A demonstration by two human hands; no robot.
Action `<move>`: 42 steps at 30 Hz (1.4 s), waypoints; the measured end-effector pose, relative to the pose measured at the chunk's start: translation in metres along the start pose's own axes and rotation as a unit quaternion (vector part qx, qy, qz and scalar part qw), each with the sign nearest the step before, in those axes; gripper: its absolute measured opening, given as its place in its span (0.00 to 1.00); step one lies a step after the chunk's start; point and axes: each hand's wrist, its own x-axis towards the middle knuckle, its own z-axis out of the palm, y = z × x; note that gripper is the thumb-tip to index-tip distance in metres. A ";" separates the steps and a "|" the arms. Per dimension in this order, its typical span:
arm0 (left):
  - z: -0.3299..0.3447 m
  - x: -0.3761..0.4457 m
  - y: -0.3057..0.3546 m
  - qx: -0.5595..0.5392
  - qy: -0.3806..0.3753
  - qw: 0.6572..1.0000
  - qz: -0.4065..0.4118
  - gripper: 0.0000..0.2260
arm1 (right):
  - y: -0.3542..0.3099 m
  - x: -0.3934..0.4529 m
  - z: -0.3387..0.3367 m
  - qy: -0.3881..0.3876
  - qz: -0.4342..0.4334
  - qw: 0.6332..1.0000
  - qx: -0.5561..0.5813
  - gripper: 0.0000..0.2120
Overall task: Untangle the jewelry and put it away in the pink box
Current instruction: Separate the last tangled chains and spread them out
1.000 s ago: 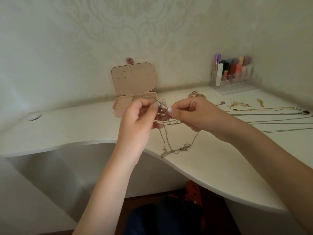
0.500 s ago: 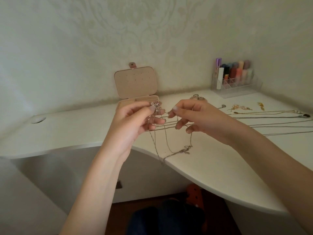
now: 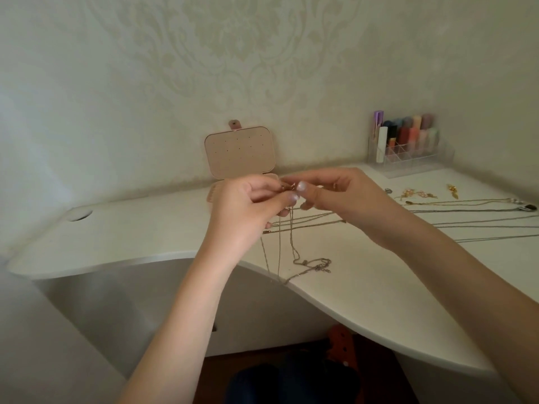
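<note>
My left hand (image 3: 248, 208) and my right hand (image 3: 341, 199) meet above the white desk (image 3: 145, 228), both pinching a small pendant at the top of a tangled thin chain (image 3: 294, 252). The chain hangs down from my fingers, and its loops and clasp lie on the desk near the front edge. Behind my hands the pink box (image 3: 239, 154) stands with its lid up; my left hand hides most of its base. Several other chains (image 3: 466, 220) stretch across the desk to the right.
Small gold earrings (image 3: 420, 194) lie at the back right. A clear organiser (image 3: 408, 147) with lipsticks stands against the wall. A round cable hole (image 3: 78, 214) is at the far left. The desk's front edge curves inward below my arms.
My hands have come close together again and both pinch the pendant; half a second ago they were spread apart with chain strands between them. The view has tilted slightly.
</note>
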 end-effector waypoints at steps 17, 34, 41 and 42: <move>0.011 -0.019 -0.020 -0.036 -0.109 0.992 -0.059 0.05 | -0.037 0.020 -0.013 0.161 -0.003 0.986 -0.040 0.03; -0.014 -0.046 -0.042 -0.158 0.143 0.968 -0.130 0.07 | -0.025 -0.011 -0.023 0.306 -0.008 0.950 -0.063 0.03; -0.016 -0.046 -0.049 -0.397 0.173 0.878 -0.205 0.10 | -0.017 -0.023 -0.017 0.350 -0.013 0.935 -0.051 0.03; -0.015 -0.045 -0.051 -0.409 0.184 0.870 -0.206 0.09 | -0.015 -0.024 -0.017 0.353 -0.015 0.934 -0.056 0.04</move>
